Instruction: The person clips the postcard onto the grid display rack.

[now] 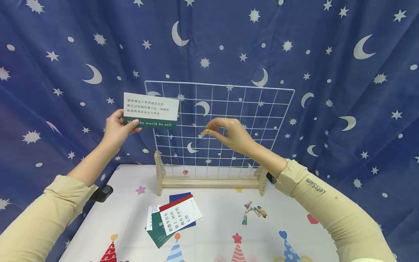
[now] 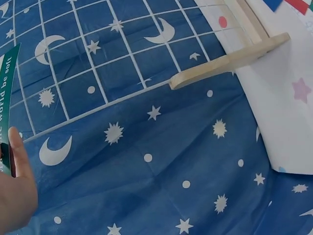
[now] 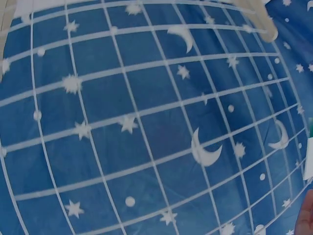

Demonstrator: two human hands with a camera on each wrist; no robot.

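My left hand (image 1: 119, 127) holds a white-and-green printed card (image 1: 150, 105) by its lower left corner, thumb across the front. The card is upright before the top left of a white wire grid rack (image 1: 226, 148). In the left wrist view, only a strip of the card (image 2: 7, 98) shows beside the fingers. My right hand (image 1: 230, 133) pinches a small wooden clothespin (image 1: 205, 132) with a yellow decoration between thumb and fingers, in front of the grid's middle. The right wrist view mostly shows the grid wires (image 3: 161, 161); the clothespin is out of sight there.
A wooden base (image 1: 209, 183) supports the grid on the white tablecloth (image 1: 216, 233). Several overlapping cards (image 1: 183, 214) lie at the front left of it. Small decorated clothespins (image 1: 255, 211) lie in a loose group at the front right. A blue starry curtain (image 1: 222, 40) hangs behind.
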